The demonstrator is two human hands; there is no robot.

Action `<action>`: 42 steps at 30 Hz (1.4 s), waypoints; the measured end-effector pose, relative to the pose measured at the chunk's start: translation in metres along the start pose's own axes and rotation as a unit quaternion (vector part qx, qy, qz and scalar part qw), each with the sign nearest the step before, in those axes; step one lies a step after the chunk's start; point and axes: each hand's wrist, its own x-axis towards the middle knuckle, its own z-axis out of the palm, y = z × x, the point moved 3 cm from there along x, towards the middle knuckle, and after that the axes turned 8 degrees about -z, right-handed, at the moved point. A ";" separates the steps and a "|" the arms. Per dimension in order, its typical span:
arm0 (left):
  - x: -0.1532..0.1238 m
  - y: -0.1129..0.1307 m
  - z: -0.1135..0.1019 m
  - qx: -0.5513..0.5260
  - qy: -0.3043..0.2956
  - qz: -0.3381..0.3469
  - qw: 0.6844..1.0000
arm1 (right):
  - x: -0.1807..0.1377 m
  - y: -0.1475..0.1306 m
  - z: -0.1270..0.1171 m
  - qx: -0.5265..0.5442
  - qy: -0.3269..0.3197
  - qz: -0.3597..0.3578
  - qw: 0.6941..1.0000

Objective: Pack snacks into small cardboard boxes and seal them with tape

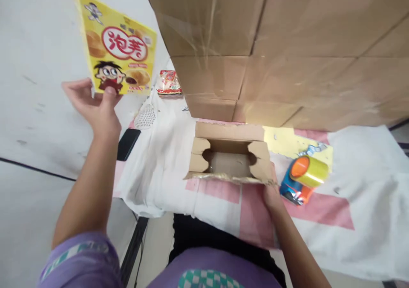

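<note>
My left hand (pixel 96 105) is raised at the upper left and pinches the lower edge of a yellow snack box (pixel 118 49) with a cartoon face and red characters, held upright in the air. My right hand (pixel 271 194) rests against the near right corner of a small open cardboard carton (pixel 230 156), its fingers hidden behind the flap. The carton lies on a white and pink cloth (pixel 217 198), flaps spread, and its inside looks empty.
A tall stack of taped brown boxes (pixel 281 45) fills the upper right behind the carton. A tape dispenser with yellow tape (pixel 303 179) lies right of the carton. A red snack packet (pixel 168 82), a white mesh object (pixel 145 116) and a black phone (pixel 128 144) sit at left.
</note>
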 end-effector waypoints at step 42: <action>-0.166 0.121 0.102 0.237 -0.640 0.203 0.703 | 0.085 -0.135 -0.036 -0.446 -0.317 -0.101 0.831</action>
